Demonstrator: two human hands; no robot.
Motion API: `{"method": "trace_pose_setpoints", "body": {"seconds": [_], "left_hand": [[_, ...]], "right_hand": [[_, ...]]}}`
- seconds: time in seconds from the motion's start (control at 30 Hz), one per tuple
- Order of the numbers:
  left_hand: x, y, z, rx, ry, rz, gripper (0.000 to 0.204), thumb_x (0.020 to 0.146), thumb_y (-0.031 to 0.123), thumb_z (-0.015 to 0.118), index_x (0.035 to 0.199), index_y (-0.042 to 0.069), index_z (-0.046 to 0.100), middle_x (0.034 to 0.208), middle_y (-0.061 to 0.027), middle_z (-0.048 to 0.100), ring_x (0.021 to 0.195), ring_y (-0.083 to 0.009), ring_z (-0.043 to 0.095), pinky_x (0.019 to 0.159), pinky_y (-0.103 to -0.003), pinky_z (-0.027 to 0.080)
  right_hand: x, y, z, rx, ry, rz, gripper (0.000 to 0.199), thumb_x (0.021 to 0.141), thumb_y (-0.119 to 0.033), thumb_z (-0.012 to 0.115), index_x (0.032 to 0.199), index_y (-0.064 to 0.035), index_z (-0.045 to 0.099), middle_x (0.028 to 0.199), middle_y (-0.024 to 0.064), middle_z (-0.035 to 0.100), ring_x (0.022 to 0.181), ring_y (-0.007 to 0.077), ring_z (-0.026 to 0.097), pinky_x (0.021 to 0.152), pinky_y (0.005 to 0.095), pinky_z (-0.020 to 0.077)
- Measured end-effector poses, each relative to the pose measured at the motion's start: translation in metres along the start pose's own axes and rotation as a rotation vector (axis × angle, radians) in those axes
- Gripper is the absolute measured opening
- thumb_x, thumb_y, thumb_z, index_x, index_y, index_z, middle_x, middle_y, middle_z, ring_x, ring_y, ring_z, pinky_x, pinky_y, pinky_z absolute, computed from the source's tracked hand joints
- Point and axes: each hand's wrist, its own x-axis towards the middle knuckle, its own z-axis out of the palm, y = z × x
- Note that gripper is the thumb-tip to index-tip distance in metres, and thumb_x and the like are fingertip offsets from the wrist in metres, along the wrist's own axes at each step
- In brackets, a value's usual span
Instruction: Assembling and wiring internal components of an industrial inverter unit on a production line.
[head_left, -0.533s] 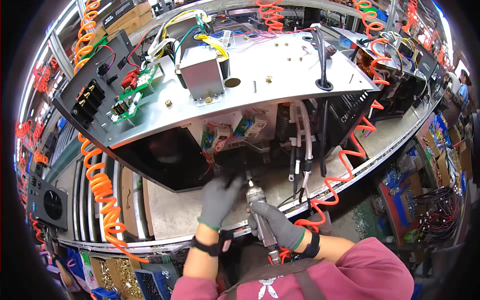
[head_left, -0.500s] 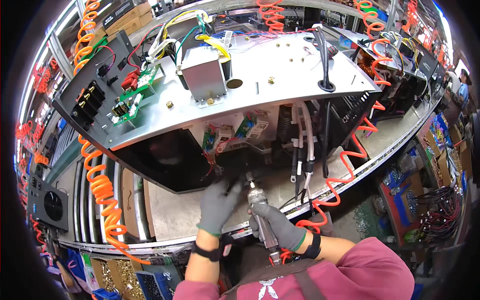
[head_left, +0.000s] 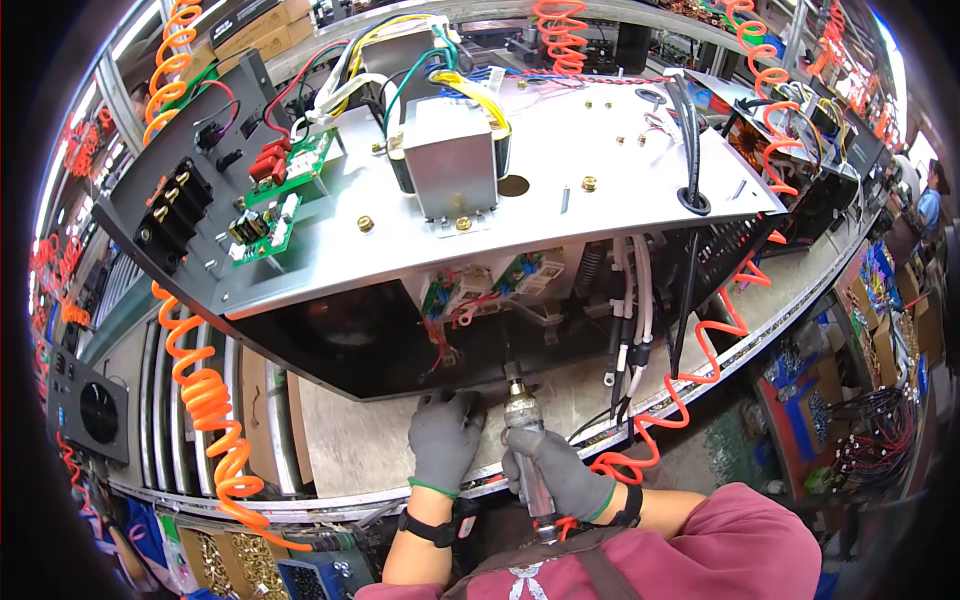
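Note:
A large open metal chassis [head_left: 560,215] lies tilted on the bench, with a grey transformer [head_left: 450,160], green circuit boards [head_left: 285,195] and coloured wires on its top plate. My right hand [head_left: 560,475], in a grey glove, grips a pneumatic screwdriver [head_left: 522,430] whose tip points up into the chassis's lower edge. My gloved left hand [head_left: 443,438] rests flat against the dark lower panel just left of the tool tip. The screw under the tip is hidden.
An orange coiled air hose [head_left: 205,395] hangs at the left, another orange coiled hose [head_left: 690,375] runs along the bench edge at the right. A fan unit [head_left: 95,420] sits far left. Bins of small parts [head_left: 235,565] stand below the bench. Black and white cables [head_left: 625,320] dangle beside the tool.
Both hands and the screwdriver have shifted slightly up toward the chassis's lower edge; the left hand now lies against the dark panel.

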Motion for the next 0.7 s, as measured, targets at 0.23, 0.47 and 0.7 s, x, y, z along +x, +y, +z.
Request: {"method": "trace_pose_setpoints", "body": {"seconds": [0.23,0.47,0.7], "left_hand": [[-0.014,0.012,-0.002,0.105,0.070,-0.077,0.020,0.083,0.021,0.066,0.102,0.012,0.066,0.089,-0.0146,0.067,0.086,-0.0353,0.063,0.072,-0.046,0.051],[-0.092,0.051,-0.058,0.085,0.125,-0.338,0.024,0.091,0.019,0.058,0.114,0.013,0.062,0.092,-0.0141,0.064,0.078,-0.0351,0.065,0.066,-0.046,0.052],[-0.217,0.070,-0.120,0.354,0.639,-0.575,0.017,0.091,0.018,0.060,0.107,0.015,0.068,0.101,-0.0114,0.067,0.089,-0.0326,0.066,0.076,-0.041,0.053]], "right_hand": [[0.004,0.001,-0.002,0.006,0.017,0.009,0.025,0.092,-0.036,0.056,0.102,-0.0129,0.054,0.068,0.0032,0.056,0.054,0.0156,0.056,0.047,0.0287,0.0472],[0.001,0.001,-0.004,-0.025,-0.018,-0.179,0.044,0.092,-0.058,0.055,0.096,-0.0145,0.056,0.066,0.0008,0.056,0.047,0.0132,0.054,0.040,0.0246,0.0437],[-0.017,0.030,-0.055,-0.454,-0.133,-0.362,0.047,0.098,-0.059,0.047,0.091,-0.0128,0.054,0.061,-0.0014,0.049,0.051,0.0089,0.048,0.047,0.0227,0.0370]]}}
